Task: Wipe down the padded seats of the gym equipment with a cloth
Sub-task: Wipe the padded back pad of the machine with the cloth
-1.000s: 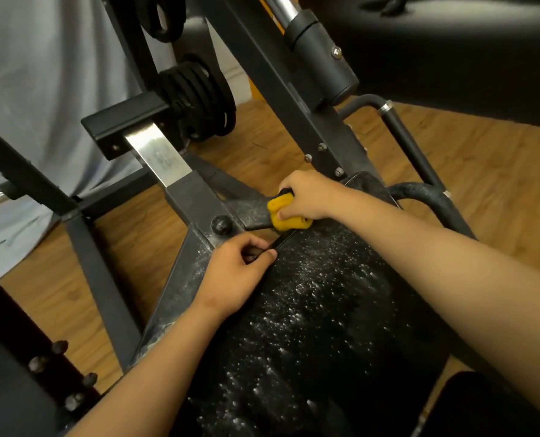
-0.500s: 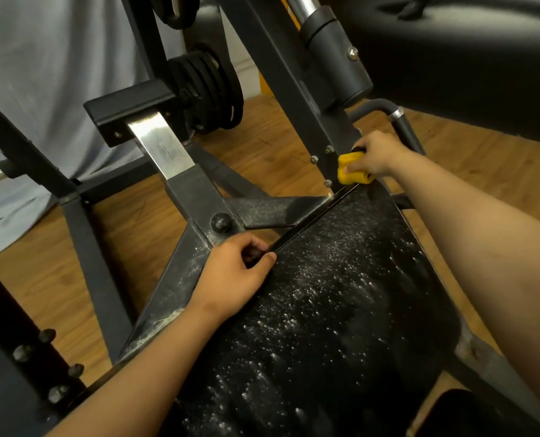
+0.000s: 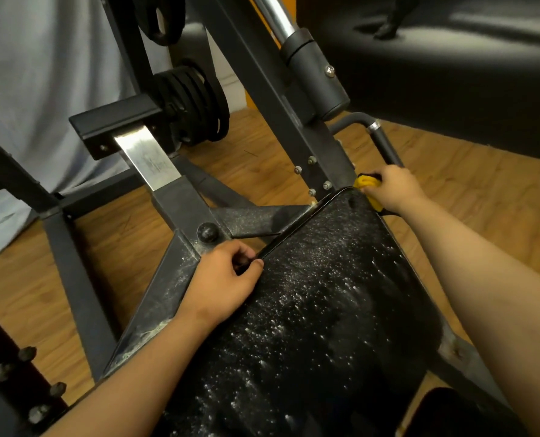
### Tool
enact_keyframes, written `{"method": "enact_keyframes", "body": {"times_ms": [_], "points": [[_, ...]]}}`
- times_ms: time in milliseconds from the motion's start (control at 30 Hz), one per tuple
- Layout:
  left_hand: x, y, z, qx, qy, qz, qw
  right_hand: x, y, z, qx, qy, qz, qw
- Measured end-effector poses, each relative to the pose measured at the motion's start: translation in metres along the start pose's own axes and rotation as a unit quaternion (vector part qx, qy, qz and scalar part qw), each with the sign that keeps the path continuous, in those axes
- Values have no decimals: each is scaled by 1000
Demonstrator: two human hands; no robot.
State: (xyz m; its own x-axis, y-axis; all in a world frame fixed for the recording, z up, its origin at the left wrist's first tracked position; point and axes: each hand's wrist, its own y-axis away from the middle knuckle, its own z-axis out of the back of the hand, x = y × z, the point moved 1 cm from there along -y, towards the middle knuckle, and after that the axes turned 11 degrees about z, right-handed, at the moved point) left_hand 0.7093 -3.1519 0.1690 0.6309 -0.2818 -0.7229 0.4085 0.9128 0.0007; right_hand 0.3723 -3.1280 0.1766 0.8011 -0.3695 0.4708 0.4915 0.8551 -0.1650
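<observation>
A black padded seat [image 3: 325, 298] fills the lower middle, its surface speckled with white droplets. My right hand [image 3: 393, 187] grips a bunched yellow cloth [image 3: 367, 183] at the seat's far right corner, against the machine's upright. Only part of the cloth shows past my fingers. My left hand [image 3: 227, 283] holds the seat's left edge, with the thumb on top and the fingers curled under the rim.
The dark steel frame [image 3: 180, 216] of the machine spreads to the left, dusted white near my left hand. Black weight plates [image 3: 196, 111] hang behind it. A curved handle bar [image 3: 385, 140] rises beyond the cloth. Another black pad [image 3: 451, 74] lies at the top right, over wooden floor [image 3: 483, 190].
My right hand has carried the cloth along the seat's far edge, from the left corner to the far right corner. My left hand has stayed on the left rim.
</observation>
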Motion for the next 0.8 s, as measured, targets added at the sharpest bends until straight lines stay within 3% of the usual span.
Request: {"method": "enact_keyframes", "body": {"times_ms": [133, 367, 467, 667, 800], "points": [[1, -3, -1, 0, -8, -6, 1000, 1, -2, 1, 8, -66, -9, 998], [0, -5, -5, -13, -53, -24, 998, 7, 52, -5, -149, -153, 57, 975], [-3, -3, -6, -26, -79, -28, 996, 17, 64, -13, -166, -150, 93, 970], [-9, 3, -6, -59, -141, -40, 988, 38, 54, -16, -239, -151, 14, 959], [-10, 3, -6, -56, -147, -40, 987, 52, 77, -36, -191, -161, 102, 963]]}}
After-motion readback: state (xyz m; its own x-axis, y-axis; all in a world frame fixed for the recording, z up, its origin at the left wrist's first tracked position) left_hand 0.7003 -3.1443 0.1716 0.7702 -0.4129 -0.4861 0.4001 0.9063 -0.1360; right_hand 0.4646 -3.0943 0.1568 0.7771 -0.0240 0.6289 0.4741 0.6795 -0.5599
